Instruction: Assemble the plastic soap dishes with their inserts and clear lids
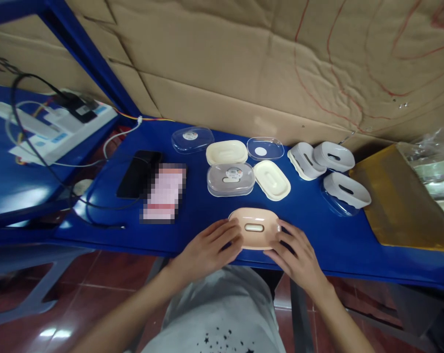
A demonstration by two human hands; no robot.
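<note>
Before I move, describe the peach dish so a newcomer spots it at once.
On the blue table, go to the near edge. The oval, slotted peach dish lies between the left hand and right hand. Its neighbours are cream dishes and grey dishes; only this one is peach.

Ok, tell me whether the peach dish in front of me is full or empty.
Empty: the peach dish shows a bare inside around its central slot, with the left hand and right hand at its ends.

Moderate, cool light leaves glare on the red floor tiles [89,294] and a pale sheen on the blue table [196,211], while softness and wide-angle stretching affect the frame's edges.
</note>
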